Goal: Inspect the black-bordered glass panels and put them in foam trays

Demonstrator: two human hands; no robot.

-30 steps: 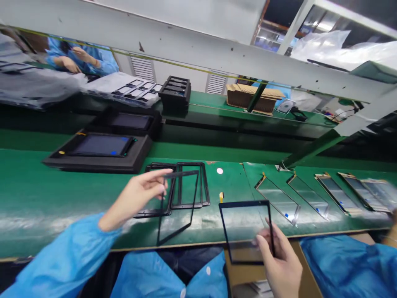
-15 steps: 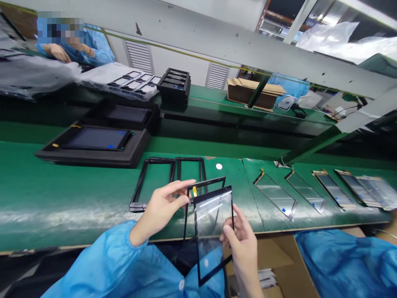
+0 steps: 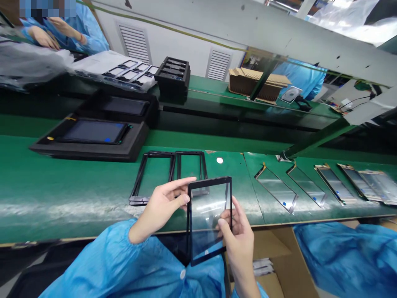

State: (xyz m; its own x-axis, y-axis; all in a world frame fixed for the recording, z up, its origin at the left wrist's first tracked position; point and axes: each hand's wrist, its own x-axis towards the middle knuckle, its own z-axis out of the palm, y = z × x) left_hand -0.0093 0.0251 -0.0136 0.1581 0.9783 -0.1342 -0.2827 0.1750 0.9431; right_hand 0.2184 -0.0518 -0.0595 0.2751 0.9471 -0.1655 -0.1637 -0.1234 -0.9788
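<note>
Upright in front of me is a clear glass touch panel (image 3: 207, 215) with a black border. My right hand (image 3: 237, 231) pinches it by its right edge, thumb on the near face and fingers behind. My left hand (image 3: 164, 205) is closed on the upper left edge of a thin black frame (image 3: 188, 225). The frame sits right behind the panel, mostly hidden by it. Whether the two are fully seated together I cannot tell. More black frames (image 3: 141, 178) lie stacked in two piles on the green bench beyond my left hand.
Black foam trays (image 3: 133, 145) with screens stand at the left. Several glass panels (image 3: 276, 190) lie in a row on the right. A metal post (image 3: 319, 136) rises behind them. Below the bench is a cardboard box (image 3: 288, 260). A co-worker (image 3: 83, 29) sits across, another's blue sleeve (image 3: 347, 256) is at right.
My right hand has brought the glass panel up and left against the black frame, so their outlines now nearly line up. The yellow tab is now hidden. The view has shifted slightly.
</note>
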